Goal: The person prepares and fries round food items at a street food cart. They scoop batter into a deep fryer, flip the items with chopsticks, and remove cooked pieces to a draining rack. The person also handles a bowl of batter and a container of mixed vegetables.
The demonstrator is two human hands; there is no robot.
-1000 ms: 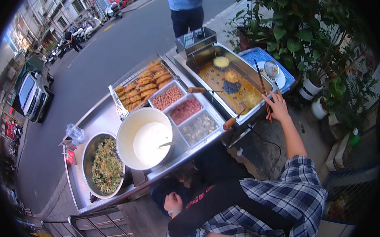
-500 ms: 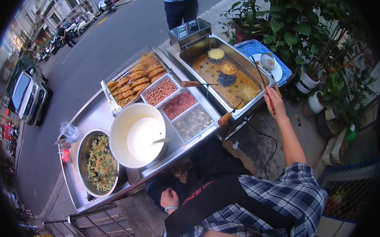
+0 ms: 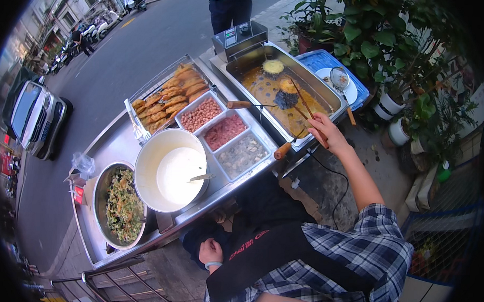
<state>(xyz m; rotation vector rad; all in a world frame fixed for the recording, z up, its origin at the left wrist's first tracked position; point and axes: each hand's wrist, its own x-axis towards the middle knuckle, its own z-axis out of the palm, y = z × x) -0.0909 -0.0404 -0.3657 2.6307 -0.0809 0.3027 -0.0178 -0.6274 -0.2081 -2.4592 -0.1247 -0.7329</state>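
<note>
My right hand (image 3: 331,134) grips a pair of long chopsticks (image 3: 302,97) above the fryer (image 3: 340,105). Their tips point toward a golden fritter (image 3: 289,86); whether they touch it I cannot tell. A paler round fritter (image 3: 273,66) floats behind it in brown oil. Beside the golden one is a dark, round, perforated-looking piece (image 3: 283,100). Two wooden-handled tools lean over the fryer's near edge, one handle (image 3: 238,104) to the left, the other handle (image 3: 282,150) closer to me. My left hand (image 3: 210,251) rests on my lap, fingers curled, nothing visible in it.
On the steel cart (image 3: 108,145) are a batter pot (image 3: 144,171) with a spoon, a bowl of chopped vegetables (image 3: 123,205), three tubs of fillings (image 3: 219,129) and a rack of fried pieces (image 3: 174,97). A strainer (image 3: 339,78) lies on a plate right of the fryer. A person (image 3: 229,13) stands beyond.
My right hand has moved left and slightly forward, bringing the chopsticks from the fryer's right rim to over the oil near the golden fritter. My left hand stays on my lap.
</note>
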